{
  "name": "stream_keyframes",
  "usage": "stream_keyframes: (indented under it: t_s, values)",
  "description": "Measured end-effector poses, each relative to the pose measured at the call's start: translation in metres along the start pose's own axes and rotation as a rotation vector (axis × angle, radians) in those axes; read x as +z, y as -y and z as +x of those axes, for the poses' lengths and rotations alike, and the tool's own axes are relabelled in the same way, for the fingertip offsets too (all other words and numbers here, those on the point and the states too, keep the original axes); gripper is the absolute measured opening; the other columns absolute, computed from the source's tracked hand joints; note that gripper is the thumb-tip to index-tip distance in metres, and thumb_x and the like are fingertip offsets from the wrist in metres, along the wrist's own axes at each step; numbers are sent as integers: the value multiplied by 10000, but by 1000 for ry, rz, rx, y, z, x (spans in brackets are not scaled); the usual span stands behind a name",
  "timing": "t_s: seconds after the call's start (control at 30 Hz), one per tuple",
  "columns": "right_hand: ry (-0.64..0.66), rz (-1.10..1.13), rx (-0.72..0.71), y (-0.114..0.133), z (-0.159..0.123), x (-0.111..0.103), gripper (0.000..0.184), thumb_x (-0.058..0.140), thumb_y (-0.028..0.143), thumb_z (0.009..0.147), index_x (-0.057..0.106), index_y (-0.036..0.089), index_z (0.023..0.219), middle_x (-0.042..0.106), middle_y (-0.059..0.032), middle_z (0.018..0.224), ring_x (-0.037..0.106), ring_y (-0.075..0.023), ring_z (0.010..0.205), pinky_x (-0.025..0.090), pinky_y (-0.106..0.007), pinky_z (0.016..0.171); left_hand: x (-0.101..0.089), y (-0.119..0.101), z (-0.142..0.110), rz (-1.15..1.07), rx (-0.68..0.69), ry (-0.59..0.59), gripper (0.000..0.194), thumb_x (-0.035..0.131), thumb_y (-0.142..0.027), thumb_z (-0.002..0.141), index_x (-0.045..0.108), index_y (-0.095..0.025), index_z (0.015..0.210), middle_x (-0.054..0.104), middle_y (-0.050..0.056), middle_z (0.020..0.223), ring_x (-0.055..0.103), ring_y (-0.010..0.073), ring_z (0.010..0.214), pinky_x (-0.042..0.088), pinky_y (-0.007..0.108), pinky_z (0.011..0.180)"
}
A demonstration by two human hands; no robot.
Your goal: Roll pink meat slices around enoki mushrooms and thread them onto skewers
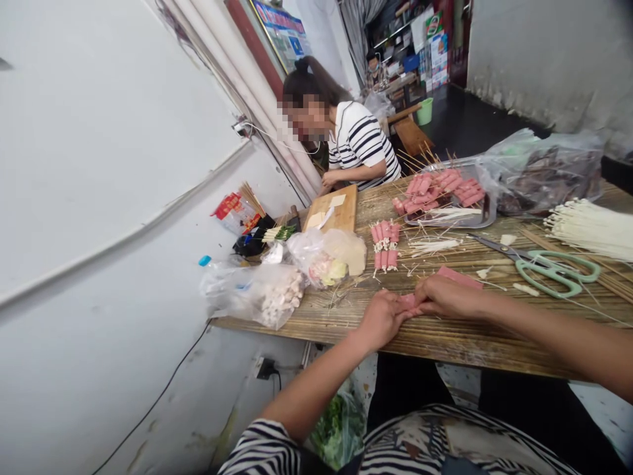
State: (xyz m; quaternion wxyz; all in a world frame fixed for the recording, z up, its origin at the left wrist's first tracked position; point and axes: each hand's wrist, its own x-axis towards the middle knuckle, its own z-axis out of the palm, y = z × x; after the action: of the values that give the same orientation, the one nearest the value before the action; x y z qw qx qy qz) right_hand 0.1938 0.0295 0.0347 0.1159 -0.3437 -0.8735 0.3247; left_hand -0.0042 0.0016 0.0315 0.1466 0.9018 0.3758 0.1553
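My left hand (380,319) and my right hand (445,297) meet over the near edge of the wooden table, closed on a pink meat slice (407,302) between their fingertips. The fingers hide most of it, so I cannot tell what is inside. Just beyond my right hand, another flat pink slice (462,278) lies on the wood. Skewered pink rolls (385,245) with white mushroom ends lie side by side farther back. Loose enoki strands (435,245) are strewn to their right. A large bunch of enoki mushrooms (593,229) lies at the far right.
Green-handled scissors (558,272) lie right of my hands. Behind are a clear tray (487,216) of skewered rolls and a plastic bag (548,171) of dark food. Bagged food (281,293) stands at left. Across the table, a co-worker (363,142) works by a cutting board (346,214).
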Motion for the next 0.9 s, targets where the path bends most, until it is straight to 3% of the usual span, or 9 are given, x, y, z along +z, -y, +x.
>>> stream_keyframes:
  t_s: [0.17,0.4,0.6,0.77,0.9]
  values:
    - [-2,76,122,2,-4,-3,382,556,506,828,749,176,813,706,-59,738,547,-157,624,358,-260,581,-2,5,5,-100,-6,74,173,600,-276,888,751,-205,934,763,32,926,676,154,826,474,283,819]
    - [-236,-360,-150,15,-19,11,358,382,354,965,693,185,911,625,-86,816,511,-202,797,358,-317,689,-7,8,15,-108,27,145,189,597,-236,881,768,-179,827,763,57,844,684,157,781,497,258,791]
    - [-176,-452,-264,13,-24,26,328,338,197,963,656,138,1015,622,-115,908,478,-212,846,368,-341,727,-9,8,15,-204,-52,152,151,625,-196,851,776,-205,861,762,38,833,675,147,755,506,241,753]
    - [-58,-354,-230,13,-14,13,376,333,243,975,674,144,852,619,-95,846,465,-186,782,315,-314,661,-7,-2,0,-260,-251,48,148,650,-284,842,769,-225,908,755,18,839,666,154,751,505,246,727]
    - [-32,-288,-236,11,-6,6,429,347,261,974,641,142,685,605,-81,753,448,-161,720,277,-300,632,-3,-16,-14,-169,-293,-107,170,639,-308,855,761,-211,923,745,29,819,646,161,721,498,272,714]
